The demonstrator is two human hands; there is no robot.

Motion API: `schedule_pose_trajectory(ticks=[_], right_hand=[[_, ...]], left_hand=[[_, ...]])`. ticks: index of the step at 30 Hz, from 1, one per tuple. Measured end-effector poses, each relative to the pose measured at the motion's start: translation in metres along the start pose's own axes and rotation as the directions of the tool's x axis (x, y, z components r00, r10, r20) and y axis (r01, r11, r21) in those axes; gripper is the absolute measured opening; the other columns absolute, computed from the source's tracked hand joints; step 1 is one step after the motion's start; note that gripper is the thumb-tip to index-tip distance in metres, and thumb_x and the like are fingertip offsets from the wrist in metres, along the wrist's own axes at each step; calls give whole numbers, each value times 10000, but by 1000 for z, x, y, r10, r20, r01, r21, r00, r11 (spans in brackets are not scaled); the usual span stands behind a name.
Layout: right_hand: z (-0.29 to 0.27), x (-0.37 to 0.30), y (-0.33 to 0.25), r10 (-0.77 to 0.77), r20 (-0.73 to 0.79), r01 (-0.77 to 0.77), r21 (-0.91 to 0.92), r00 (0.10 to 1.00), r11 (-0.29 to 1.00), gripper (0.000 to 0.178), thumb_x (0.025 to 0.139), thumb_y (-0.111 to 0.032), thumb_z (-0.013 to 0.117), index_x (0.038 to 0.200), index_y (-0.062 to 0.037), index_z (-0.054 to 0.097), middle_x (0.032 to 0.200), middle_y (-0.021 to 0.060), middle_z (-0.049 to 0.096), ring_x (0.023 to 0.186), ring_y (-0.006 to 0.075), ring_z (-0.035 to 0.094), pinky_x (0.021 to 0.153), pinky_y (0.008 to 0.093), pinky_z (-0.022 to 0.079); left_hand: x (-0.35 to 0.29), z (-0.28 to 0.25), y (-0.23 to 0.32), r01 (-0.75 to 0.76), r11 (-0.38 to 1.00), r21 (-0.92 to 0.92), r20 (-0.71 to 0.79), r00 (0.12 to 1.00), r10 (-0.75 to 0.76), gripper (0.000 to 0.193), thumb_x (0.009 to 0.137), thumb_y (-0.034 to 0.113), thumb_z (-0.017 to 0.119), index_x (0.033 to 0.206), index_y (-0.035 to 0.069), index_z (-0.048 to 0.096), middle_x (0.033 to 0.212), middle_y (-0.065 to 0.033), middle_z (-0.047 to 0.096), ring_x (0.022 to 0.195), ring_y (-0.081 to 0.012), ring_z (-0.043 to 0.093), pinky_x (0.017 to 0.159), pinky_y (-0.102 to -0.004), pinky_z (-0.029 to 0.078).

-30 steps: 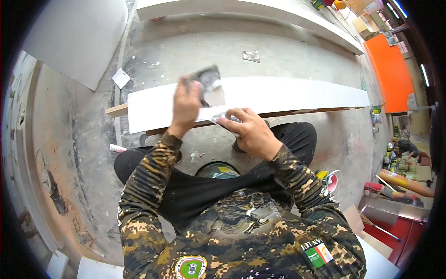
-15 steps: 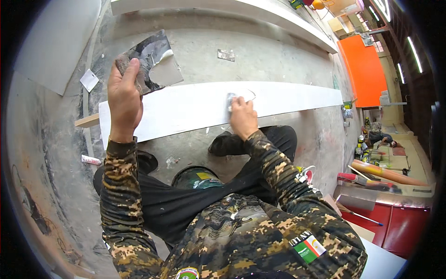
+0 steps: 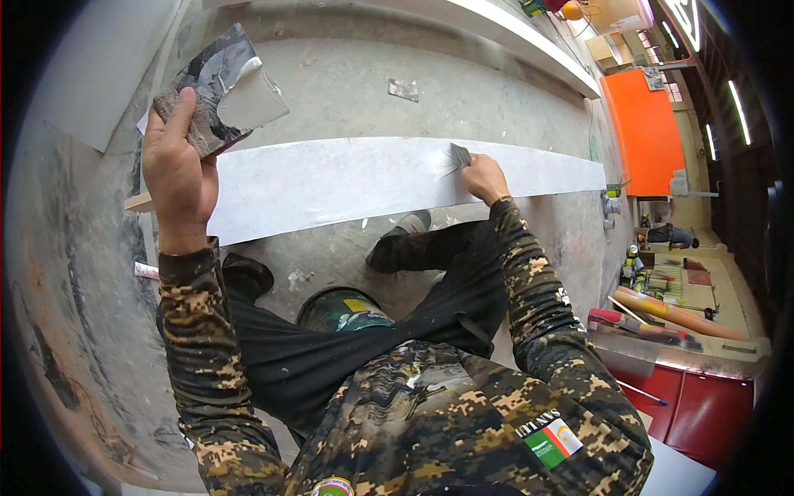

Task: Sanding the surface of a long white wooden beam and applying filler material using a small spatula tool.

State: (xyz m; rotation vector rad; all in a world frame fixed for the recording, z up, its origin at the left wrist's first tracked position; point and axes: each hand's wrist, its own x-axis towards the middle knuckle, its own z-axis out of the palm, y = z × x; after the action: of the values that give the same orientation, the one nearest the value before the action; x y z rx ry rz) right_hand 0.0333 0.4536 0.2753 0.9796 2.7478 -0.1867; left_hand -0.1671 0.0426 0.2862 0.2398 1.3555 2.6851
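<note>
My left hand point(image 3: 178, 178) is closed round a stained, dark, flat putty board point(image 3: 213, 70), raised over the left end of a long white panel point(image 3: 331, 178). Pale grey putty point(image 3: 252, 99) lies thick on the board's right side. Gripped in my right hand point(image 3: 485, 178) is a small grey scraper point(image 3: 460, 155), its blade against the panel right of the middle. Faint streaks show on the white surface beside the blade. The panel lies crosswise in front of me, above my feet.
A dark bucket point(image 3: 339, 307) is between my legs. A small stained plate point(image 3: 404, 89) lies on the concrete floor point(image 3: 347, 74). Farther off is a long white beam point(image 3: 496, 33). An orange panel point(image 3: 645, 132) stands at the right; another person point(image 3: 672, 236) is in the background.
My right hand has moved right along the panel with the scraper, its wrist turned. My left hand and the putty board have shifted left and up.
</note>
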Motion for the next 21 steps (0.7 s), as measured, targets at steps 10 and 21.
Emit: schedule_pose_trajectory(ticks=[10, 21], right_hand=[[16, -77, -137, -315, 88, 319, -38, 945, 947, 396, 798, -75, 495, 1156, -45, 662, 972, 203, 692, 891, 402, 653, 789, 491, 534], [26, -3, -12, -105, -232, 4, -398, 967, 917, 311, 857, -145, 552, 1145, -89, 655, 1012, 115, 694, 953, 358, 623, 786, 441, 550]], left_hand=[[-7, 1, 3, -34, 995, 88, 44, 999, 31, 348, 1023, 89, 483, 1351, -28, 475, 1286, -120, 577, 1141, -188, 613, 949, -316, 561], [-3, 5, 2, 69, 989, -131, 0, 998, -70, 326, 1019, 123, 507, 1329, 23, 510, 1219, -78, 628, 1060, -164, 655, 866, -308, 589]])
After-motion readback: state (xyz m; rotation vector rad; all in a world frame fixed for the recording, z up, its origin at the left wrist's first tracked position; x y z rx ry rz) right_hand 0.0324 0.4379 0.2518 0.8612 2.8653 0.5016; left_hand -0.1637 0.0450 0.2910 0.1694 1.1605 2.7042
